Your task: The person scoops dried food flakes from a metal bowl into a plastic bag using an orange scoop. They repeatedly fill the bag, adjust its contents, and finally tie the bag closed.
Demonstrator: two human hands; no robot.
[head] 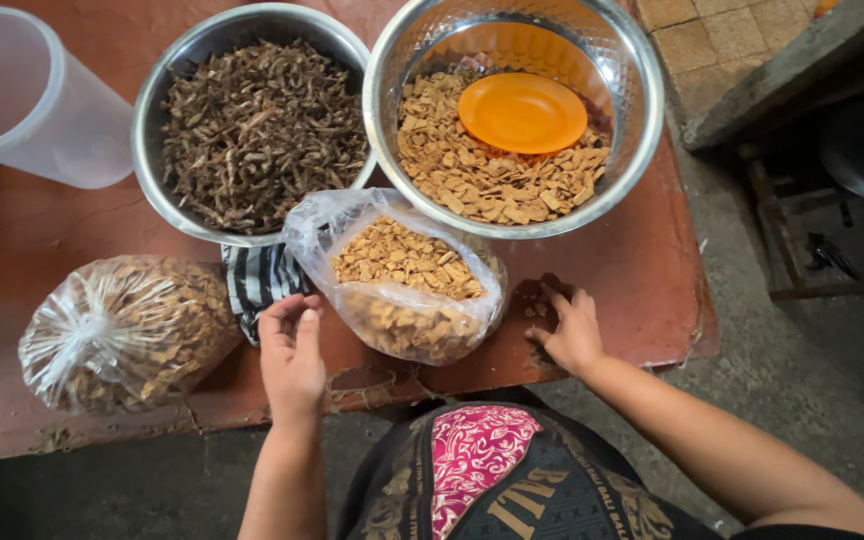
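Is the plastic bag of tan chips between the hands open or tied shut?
Open. The middle plastic bag has its mouth spread wide, with tan chips exposed at the top. The bag on the left is gathered and knotted shut.

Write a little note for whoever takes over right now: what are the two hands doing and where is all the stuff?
Left hand: empty, fingers curled, beside the open plastic bag of light chips, just short of touching it.
Right hand: flat on the red table, fingertips on a few spilled chips to the right of the bag; no grip on anything.
Things: the open bag sits at the table's front edge, partly full. Behind it, the right steel bowl holds the same chips and an orange plate; the left steel bowl holds dark dried bits.
Done: one tied bag lies at left.
Left: the open bag is untied, and spilled chips remain.
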